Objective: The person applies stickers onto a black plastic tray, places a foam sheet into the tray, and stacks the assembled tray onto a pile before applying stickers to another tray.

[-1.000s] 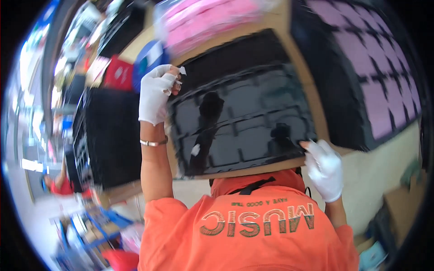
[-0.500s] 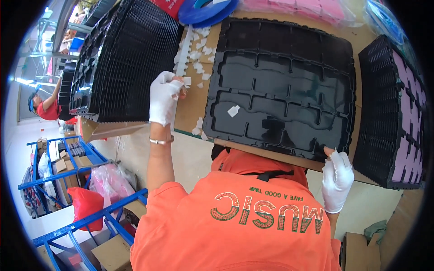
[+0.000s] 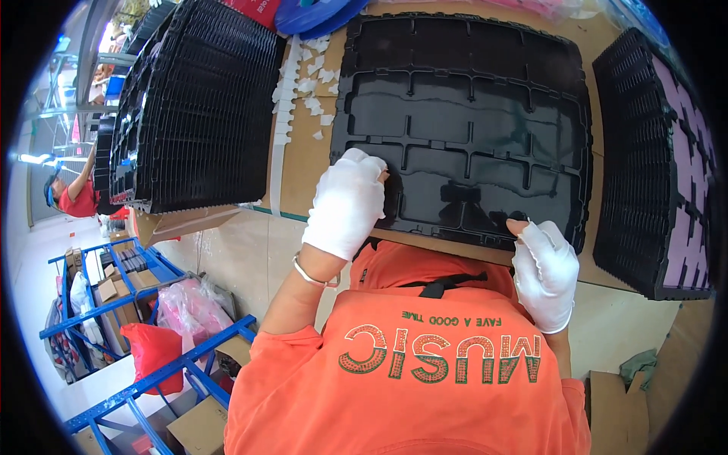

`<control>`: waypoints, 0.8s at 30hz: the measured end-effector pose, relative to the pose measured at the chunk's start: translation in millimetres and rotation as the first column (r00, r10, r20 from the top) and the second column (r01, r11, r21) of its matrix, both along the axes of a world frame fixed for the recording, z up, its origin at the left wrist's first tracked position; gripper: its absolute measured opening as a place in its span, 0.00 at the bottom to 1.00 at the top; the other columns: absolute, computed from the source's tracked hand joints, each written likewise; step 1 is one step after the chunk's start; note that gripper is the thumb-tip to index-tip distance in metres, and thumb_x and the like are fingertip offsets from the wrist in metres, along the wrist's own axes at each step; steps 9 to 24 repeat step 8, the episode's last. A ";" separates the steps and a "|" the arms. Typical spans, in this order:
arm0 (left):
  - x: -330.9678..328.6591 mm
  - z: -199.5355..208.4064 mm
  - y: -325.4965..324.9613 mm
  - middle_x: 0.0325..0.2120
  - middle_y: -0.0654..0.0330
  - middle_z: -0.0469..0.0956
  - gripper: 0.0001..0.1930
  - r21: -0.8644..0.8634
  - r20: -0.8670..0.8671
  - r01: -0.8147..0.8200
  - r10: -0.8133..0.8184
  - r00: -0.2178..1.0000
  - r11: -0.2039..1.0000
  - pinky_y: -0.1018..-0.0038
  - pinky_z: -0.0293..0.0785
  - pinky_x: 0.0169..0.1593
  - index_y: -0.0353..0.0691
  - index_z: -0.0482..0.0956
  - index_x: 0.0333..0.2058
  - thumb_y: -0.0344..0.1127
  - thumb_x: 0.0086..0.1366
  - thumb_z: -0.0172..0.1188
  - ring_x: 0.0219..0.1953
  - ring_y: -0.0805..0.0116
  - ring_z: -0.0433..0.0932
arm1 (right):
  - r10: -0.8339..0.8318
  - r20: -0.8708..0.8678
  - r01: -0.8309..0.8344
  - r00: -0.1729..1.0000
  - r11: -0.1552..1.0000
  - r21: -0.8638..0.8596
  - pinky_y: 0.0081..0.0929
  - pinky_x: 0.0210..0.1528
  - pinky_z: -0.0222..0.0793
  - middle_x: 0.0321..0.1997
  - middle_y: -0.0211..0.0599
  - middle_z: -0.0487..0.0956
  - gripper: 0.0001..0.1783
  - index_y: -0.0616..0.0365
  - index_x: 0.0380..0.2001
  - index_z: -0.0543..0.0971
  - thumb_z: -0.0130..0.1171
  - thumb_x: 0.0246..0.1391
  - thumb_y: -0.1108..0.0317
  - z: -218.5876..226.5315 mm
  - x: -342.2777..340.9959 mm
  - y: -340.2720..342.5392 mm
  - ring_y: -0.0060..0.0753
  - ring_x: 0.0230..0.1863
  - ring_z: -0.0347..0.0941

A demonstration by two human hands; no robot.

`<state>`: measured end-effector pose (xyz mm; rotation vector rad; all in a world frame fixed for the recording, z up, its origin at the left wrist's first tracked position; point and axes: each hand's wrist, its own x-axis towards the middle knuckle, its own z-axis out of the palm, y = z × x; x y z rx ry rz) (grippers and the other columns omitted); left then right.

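A black plastic tray (image 3: 440, 114) with several shallow compartments lies in front of me. My left hand (image 3: 349, 201), in a white glove with bare fingertips, is over the tray's near left compartment, its fingers closed in a pinch. Whatever they hold, if anything, is hidden. Gloved the same way, my right hand (image 3: 544, 265) is at the tray's near edge on the right. Its thumb and fingers are drawn together, and I cannot make out anything between them. Small white paper scraps (image 3: 311, 85) lie scattered beside the tray's left edge, next to a white toothed strip (image 3: 284, 114).
A tall stack of black trays (image 3: 205, 114) stands at the left, and another stack (image 3: 637, 167) with lilac sheets at the right. Cardboard (image 3: 299, 171) lies beneath the tray. Blue reels (image 3: 318, 17) are at the back. Further left are blue shelves (image 3: 152, 318) and a person in red (image 3: 76, 193).
My left hand has moved right from the paper scraps onto the tray, covering where a small white tag lay. My right hand has shifted slightly left along the near edge.
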<state>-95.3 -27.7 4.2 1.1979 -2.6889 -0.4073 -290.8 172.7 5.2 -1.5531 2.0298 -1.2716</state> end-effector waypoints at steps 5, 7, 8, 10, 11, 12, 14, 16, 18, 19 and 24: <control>-9.2 -1.0 4.4 0.34 0.49 0.79 0.07 -0.017 0.103 -0.103 0.104 0.989 0.995 0.59 0.77 0.39 0.39 0.83 0.35 0.31 0.60 0.59 0.33 0.48 0.81 | 0.017 0.039 -0.018 0.999 1.000 0.024 0.35 0.23 0.63 0.22 0.38 0.69 0.20 0.62 0.40 0.81 0.59 0.40 0.88 -2.6 -7.5 0.6 0.40 0.18 0.69; -12.5 -0.4 4.2 0.34 0.50 0.80 0.07 -0.026 0.152 -0.168 0.170 0.974 0.985 0.61 0.77 0.39 0.40 0.84 0.34 0.34 0.59 0.62 0.33 0.49 0.81 | 0.039 0.056 -0.040 0.998 0.999 0.003 0.35 0.23 0.64 0.22 0.38 0.70 0.21 0.62 0.41 0.81 0.59 0.39 0.88 -4.0 -9.4 -0.4 0.40 0.19 0.69; -15.0 0.1 4.0 0.32 0.52 0.81 0.07 -0.014 0.153 -0.223 0.222 0.963 0.975 0.62 0.76 0.39 0.40 0.84 0.32 0.35 0.58 0.65 0.34 0.49 0.80 | 0.046 0.085 -0.048 0.995 0.999 0.018 0.34 0.24 0.65 0.22 0.37 0.70 0.21 0.61 0.40 0.81 0.59 0.40 0.87 -3.5 -10.0 -0.8 0.39 0.20 0.71; -15.0 0.1 4.0 0.32 0.52 0.81 0.07 -0.014 0.153 -0.223 0.222 0.963 0.975 0.62 0.76 0.39 0.40 0.84 0.32 0.35 0.58 0.65 0.34 0.49 0.80 | 0.046 0.085 -0.048 0.995 0.999 0.018 0.34 0.24 0.65 0.22 0.37 0.70 0.21 0.61 0.40 0.81 0.59 0.40 0.87 -3.5 -10.0 -0.8 0.39 0.20 0.71; -15.0 0.1 4.0 0.32 0.52 0.81 0.07 -0.014 0.153 -0.223 0.222 0.963 0.975 0.62 0.76 0.39 0.40 0.84 0.32 0.35 0.58 0.65 0.34 0.49 0.80 | 0.046 0.085 -0.048 0.995 0.999 0.018 0.34 0.24 0.65 0.22 0.37 0.70 0.21 0.61 0.40 0.81 0.59 0.40 0.87 -3.5 -10.0 -0.8 0.39 0.20 0.71; -15.0 0.1 4.0 0.32 0.52 0.81 0.07 -0.014 0.153 -0.223 0.222 0.963 0.975 0.62 0.76 0.39 0.40 0.84 0.32 0.35 0.58 0.65 0.34 0.49 0.80 | 0.046 0.085 -0.048 0.995 0.999 0.018 0.34 0.24 0.65 0.22 0.37 0.70 0.21 0.61 0.40 0.81 0.59 0.40 0.87 -3.5 -10.0 -0.8 0.39 0.20 0.71; -15.0 0.1 4.0 0.32 0.52 0.81 0.07 -0.014 0.153 -0.223 0.222 0.963 0.975 0.62 0.76 0.39 0.40 0.84 0.32 0.35 0.58 0.65 0.34 0.49 0.80 | 0.046 0.085 -0.048 0.995 0.999 0.018 0.34 0.24 0.65 0.22 0.37 0.70 0.21 0.61 0.40 0.81 0.59 0.40 0.87 -3.5 -10.0 -0.8 0.39 0.20 0.71; -15.0 0.1 4.0 0.32 0.52 0.81 0.07 -0.014 0.153 -0.223 0.222 0.963 0.975 0.62 0.76 0.39 0.40 0.84 0.32 0.35 0.58 0.65 0.34 0.49 0.80 | 0.046 0.085 -0.048 0.995 0.999 0.018 0.34 0.24 0.65 0.22 0.37 0.70 0.21 0.61 0.40 0.81 0.59 0.40 0.87 -3.5 -10.0 -0.8 0.39 0.20 0.71; -15.0 0.1 4.0 0.32 0.52 0.81 0.07 -0.014 0.153 -0.223 0.222 0.963 0.975 0.62 0.76 0.39 0.40 0.84 0.32 0.35 0.58 0.65 0.34 0.49 0.80 | 0.046 0.085 -0.048 0.995 0.999 0.018 0.34 0.24 0.65 0.22 0.37 0.70 0.21 0.61 0.40 0.81 0.59 0.40 0.87 -3.5 -10.0 -0.8 0.39 0.20 0.71; -15.0 0.1 4.0 0.32 0.52 0.81 0.07 -0.014 0.153 -0.223 0.222 0.963 0.975 0.62 0.76 0.39 0.40 0.84 0.32 0.35 0.58 0.65 0.34 0.49 0.80 | 0.046 0.085 -0.048 0.995 0.999 0.018 0.34 0.24 0.65 0.22 0.37 0.70 0.21 0.61 0.40 0.81 0.59 0.40 0.87 -3.5 -10.0 -0.8 0.39 0.20 0.71; -15.0 0.1 4.0 0.32 0.52 0.81 0.07 -0.014 0.153 -0.223 0.222 0.963 0.975 0.62 0.76 0.39 0.40 0.84 0.32 0.35 0.58 0.65 0.34 0.49 0.80 | 0.046 0.085 -0.048 0.995 0.999 0.018 0.34 0.24 0.65 0.22 0.37 0.70 0.21 0.61 0.40 0.81 0.59 0.40 0.87 -3.5 -10.0 -0.8 0.39 0.20 0.71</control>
